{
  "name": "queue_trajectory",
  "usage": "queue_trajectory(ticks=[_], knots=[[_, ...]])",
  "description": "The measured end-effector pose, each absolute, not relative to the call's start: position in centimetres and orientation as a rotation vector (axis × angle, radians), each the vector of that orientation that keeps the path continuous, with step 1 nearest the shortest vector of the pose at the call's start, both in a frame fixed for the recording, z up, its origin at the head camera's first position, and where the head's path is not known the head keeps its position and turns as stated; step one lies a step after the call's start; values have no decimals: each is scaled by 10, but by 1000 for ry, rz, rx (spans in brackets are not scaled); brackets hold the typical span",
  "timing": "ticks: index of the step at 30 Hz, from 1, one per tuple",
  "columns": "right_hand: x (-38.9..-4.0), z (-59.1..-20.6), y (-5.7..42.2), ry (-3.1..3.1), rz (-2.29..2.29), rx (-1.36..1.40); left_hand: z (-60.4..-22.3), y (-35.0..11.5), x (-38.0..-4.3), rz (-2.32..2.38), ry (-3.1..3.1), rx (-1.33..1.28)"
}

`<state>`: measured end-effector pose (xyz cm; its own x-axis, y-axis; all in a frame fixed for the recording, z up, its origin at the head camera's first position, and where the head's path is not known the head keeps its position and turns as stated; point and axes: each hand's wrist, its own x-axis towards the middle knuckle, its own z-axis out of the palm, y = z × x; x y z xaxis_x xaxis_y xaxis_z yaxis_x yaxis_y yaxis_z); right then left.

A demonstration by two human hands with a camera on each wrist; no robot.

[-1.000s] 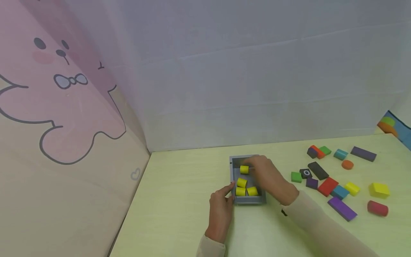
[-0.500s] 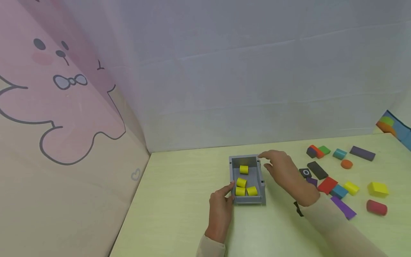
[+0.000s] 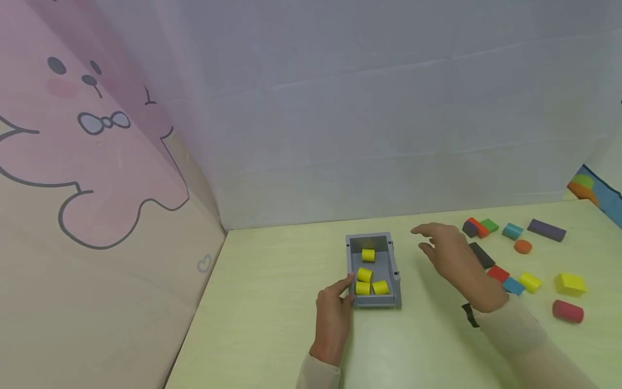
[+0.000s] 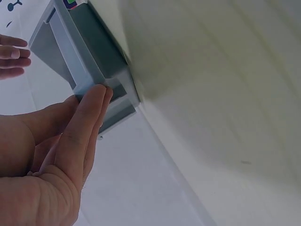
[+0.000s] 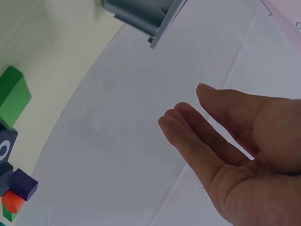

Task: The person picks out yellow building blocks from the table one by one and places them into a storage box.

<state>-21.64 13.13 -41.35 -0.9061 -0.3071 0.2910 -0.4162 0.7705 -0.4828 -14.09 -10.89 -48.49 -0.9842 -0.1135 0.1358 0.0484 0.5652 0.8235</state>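
Observation:
A grey open box stands on the table with several yellow cylinder blocks lying in it. My left hand is at the box's left side near the front, its extended fingertips against the outer wall. Off to the right of the box, my right hand is raised over the table with nothing in it. Its thumb and slightly bent fingers stand apart in the right wrist view.
Loose blocks are scattered to the right: a purple bar, a teal cylinder, a yellow block, a red cylinder and others. The right forearm covers some of them. A white curtain hangs behind the table.
My right hand has come out of the box and moved right, toward the loose blocks. The left hand stays at the box's side, and the yellow cylinders lie as before.

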Motion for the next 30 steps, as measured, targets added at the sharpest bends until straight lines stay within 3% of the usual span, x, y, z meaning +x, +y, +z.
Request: queue_trajectory(ticks=[30], knots=[[-203, -428, 209, -2769, 841, 372, -488, -109, -141, -1366, -2616, 29]])
